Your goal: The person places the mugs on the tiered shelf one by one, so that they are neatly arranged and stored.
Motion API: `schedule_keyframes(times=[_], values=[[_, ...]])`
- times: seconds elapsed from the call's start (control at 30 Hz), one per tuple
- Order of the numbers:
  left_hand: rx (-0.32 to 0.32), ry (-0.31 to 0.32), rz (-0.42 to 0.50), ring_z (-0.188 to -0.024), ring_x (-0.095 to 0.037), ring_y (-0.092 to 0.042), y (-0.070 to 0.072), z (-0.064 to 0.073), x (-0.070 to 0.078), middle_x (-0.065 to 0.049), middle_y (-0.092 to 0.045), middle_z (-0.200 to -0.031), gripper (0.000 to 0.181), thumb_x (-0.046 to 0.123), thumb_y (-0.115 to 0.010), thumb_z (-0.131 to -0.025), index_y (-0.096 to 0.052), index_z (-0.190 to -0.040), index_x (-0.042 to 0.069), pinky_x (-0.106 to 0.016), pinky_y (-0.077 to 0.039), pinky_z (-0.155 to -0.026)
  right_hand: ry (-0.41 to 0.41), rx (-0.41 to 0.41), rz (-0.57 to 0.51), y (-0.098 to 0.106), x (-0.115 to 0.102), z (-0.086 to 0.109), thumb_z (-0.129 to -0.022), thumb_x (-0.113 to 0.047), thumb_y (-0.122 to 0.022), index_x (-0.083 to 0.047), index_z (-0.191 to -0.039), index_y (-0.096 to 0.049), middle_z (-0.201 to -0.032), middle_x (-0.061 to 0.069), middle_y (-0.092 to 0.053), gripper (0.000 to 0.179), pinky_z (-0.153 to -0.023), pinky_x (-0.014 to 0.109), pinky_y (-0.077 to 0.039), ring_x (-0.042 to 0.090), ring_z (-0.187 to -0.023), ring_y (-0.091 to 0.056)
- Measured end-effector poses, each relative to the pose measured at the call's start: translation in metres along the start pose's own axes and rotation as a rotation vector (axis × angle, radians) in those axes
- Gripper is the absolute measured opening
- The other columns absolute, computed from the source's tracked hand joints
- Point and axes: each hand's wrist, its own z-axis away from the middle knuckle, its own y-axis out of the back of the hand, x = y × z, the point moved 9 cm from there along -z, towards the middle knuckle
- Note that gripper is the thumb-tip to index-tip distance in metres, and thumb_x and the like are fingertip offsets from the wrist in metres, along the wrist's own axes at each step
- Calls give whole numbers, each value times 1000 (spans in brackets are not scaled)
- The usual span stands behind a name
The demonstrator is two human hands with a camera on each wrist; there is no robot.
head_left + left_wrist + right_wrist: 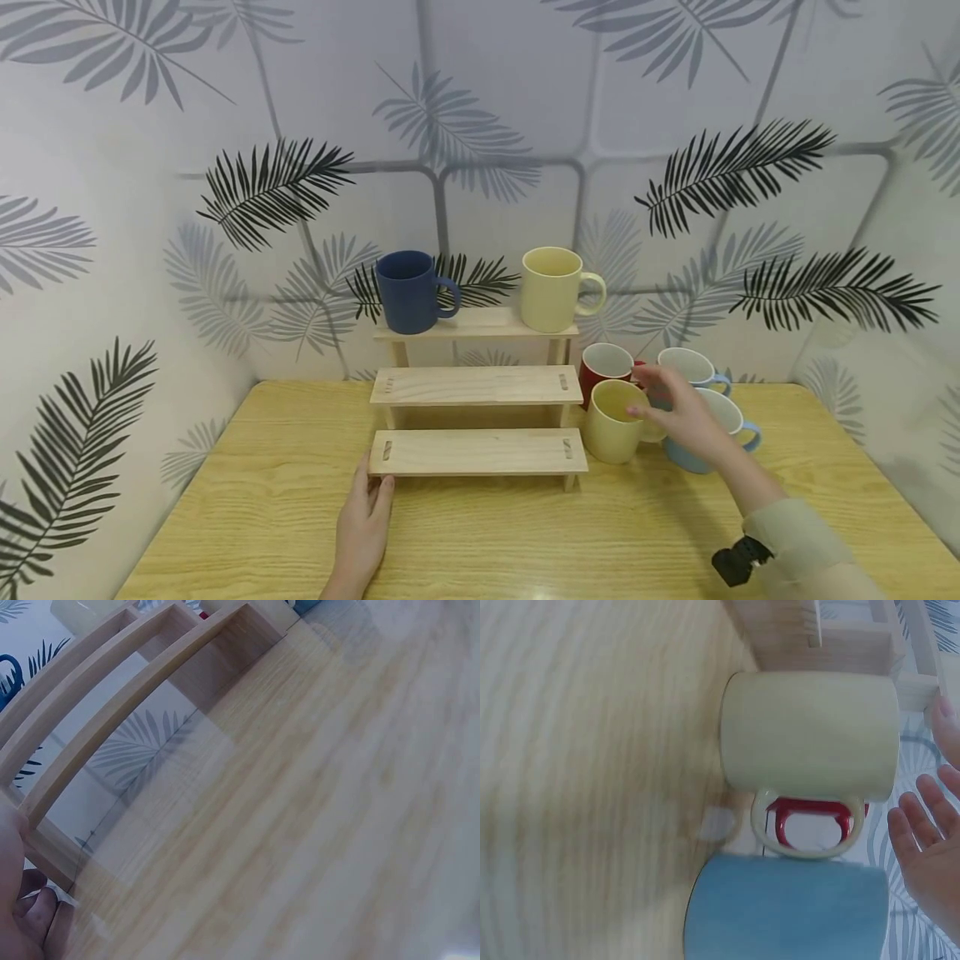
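Observation:
A three-tier wooden step shelf [480, 454] stands on the table. My left hand [363, 525] grips its lower left front corner, thumb at the front and fingers along the side. In the left wrist view, curled fingers [36, 911] show beside the shelf's end. Over the rim of a pale yellow mug [611, 437] on the table, my right hand [686, 417] hovers with fingers spread, holding nothing. The right wrist view has this yellow mug [810, 735] upright with its handle towards a light blue mug [787, 911], and the hand [934, 847] above the rims.
On the top tier stand a dark blue mug [408, 296] and another yellow mug [550, 292]. A red mug [592, 387] is behind the lower yellow one. Two light blue mugs, one in front [686, 454] and one behind [686, 362], stand to the right. A patterned wall [487, 217] backs the table.

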Motion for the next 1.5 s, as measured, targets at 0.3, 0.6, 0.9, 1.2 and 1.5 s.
schedule_keyframes(times=[0.3,0.6,0.9,1.2,1.5], values=[[-1,20,-3,-131,-36,-39,1,0,0,-24,-30,-150,63,36,-42,-103,-17,-153,7,-39,-37,-106,-23,47,233,27,-6,24,-81,-15,-78,6,-127,-52,-125,26,-55,56,-95,57,-41,42,-116,-48],[3,21,4,-132,-34,-38,2,2,-1,-24,-32,-149,63,35,-43,-103,-17,-153,7,-40,-36,-108,-33,86,258,56,12,48,-79,-17,-80,6,-126,-51,-124,28,-51,60,-91,62,-38,47,-116,-43],[2,9,-5,-132,-37,-38,0,0,0,-25,-31,-149,64,35,-42,-103,-16,-153,6,-41,-36,-107,-143,123,249,81,45,70,-101,-18,-51,17,-130,-42,-127,39,-43,47,-86,67,-37,55,-113,-40],[-1,-10,-4,-131,-35,-40,0,1,1,-25,-35,-147,62,32,-43,-103,-17,-153,6,-39,-37,-107,-281,88,115,80,82,88,-105,-25,-39,15,-135,-37,-131,35,-42,50,-87,22,-42,11,-111,-45],[-2,-20,7,-133,-33,-38,-1,0,1,-24,-34,-147,62,34,-43,-103,-17,-153,6,-39,-35,-108,-276,212,44,86,99,98,-101,-22,-51,11,-127,-48,-110,-21,-51,42,-75,0,-36,-18,-98,-39]])
